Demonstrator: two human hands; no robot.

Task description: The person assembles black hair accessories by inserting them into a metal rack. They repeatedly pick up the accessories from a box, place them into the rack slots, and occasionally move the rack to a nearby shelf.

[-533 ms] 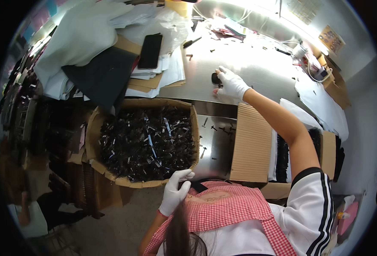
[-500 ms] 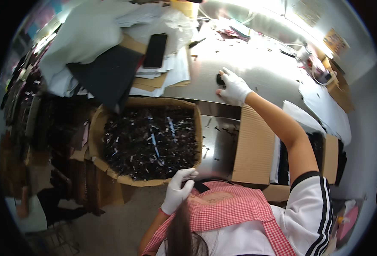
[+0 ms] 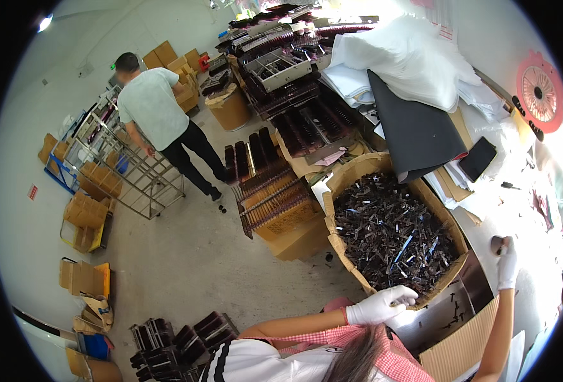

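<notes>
Right hand, gloved, fingers pinching small dark part over table. Left hand loosely curled, empty, at box rim. Part likely light, rigid; pinch sides.

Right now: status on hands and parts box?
Left hand gloved, at rim of cardboard box. Right hand holds small dark part over table. Nothing between them.
</notes>
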